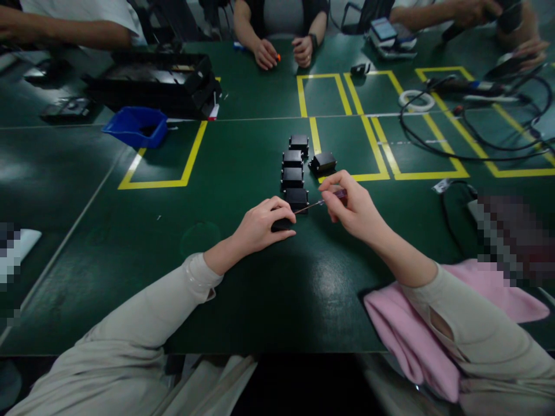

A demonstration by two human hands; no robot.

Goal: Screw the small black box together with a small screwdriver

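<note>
Low on the table, my left hand is closed around a small black box, which the fingers partly cover. My right hand grips a screwdriver by its dark reddish handle. The thin shaft points left and down, its tip at or very close to the held box; contact is too small to make out. Just beyond, several similar black boxes stand in a column running away from me. One more black box sits slightly turned, to the right of that column.
A blue scoop-shaped bin and stacked black trays are at the left. Yellow tape outlines mark the green table. Black cables and a white ring lie right. Pink cloth lies under my right forearm. Co-workers sit opposite.
</note>
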